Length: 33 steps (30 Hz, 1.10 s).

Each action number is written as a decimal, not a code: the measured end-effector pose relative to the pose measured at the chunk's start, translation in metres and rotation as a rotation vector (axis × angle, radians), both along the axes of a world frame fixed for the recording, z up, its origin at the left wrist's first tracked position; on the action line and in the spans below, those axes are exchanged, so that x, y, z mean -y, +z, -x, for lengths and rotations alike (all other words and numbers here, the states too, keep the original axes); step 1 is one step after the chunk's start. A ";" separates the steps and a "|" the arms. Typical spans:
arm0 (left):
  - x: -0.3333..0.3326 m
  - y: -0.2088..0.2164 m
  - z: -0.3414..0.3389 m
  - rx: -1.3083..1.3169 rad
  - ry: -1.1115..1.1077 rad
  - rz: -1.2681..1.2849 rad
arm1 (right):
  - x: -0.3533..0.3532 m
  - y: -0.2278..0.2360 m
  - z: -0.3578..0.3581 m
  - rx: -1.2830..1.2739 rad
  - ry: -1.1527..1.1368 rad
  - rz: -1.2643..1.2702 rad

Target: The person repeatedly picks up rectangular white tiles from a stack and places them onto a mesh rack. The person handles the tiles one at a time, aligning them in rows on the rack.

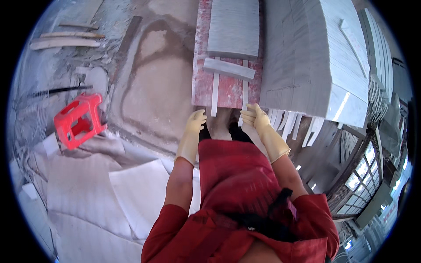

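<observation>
Both my hands wear cream rubber gloves and are held before my red apron (234,173). My left hand (192,129) is in the air just off the near left corner of a red-stained, whitened bench (201,90), its fingers loosely bent around nothing I can see. My right hand (258,120) hangs at the near right corner, fingers bent but apart, beside the end of a white strip (245,90); whether they touch I cannot tell. A second white strip (215,94) lies parallel on the left. Across both strips rests a narrow grey slab piece (229,69), slightly slanted.
Beyond the piece lies a grey slab stack (233,28). A tall slab stack (298,57) stands close on the right, with strips protruding beneath. To the left are a red plastic stool (81,120) and pale sheets (83,175). A metal-framed grid (359,175) stands far right.
</observation>
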<state>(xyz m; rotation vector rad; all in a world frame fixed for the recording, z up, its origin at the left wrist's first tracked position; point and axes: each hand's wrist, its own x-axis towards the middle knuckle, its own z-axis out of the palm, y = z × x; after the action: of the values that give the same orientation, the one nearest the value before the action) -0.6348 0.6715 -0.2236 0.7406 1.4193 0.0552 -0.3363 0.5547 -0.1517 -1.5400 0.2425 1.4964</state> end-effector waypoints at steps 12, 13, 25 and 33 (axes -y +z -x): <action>-0.169 -0.158 -0.070 -0.121 -0.178 -0.318 | -0.070 -0.283 -0.071 0.510 -0.319 0.057; -0.187 -0.161 -0.093 -0.060 -0.189 -0.394 | -0.082 -0.301 -0.085 0.565 -0.365 0.011; -0.247 -0.304 -0.174 0.331 -0.237 -0.572 | -0.126 -0.391 -0.121 0.539 -0.321 -0.338; -0.251 -0.279 -0.193 0.020 0.038 -0.271 | -0.112 -0.409 -0.125 0.408 -0.546 -0.164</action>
<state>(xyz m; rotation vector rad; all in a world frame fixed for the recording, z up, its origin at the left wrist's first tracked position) -0.4419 0.9222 -0.5027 0.9320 1.4223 0.2883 -0.2115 0.6662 -0.5610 -1.4574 0.2648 0.7424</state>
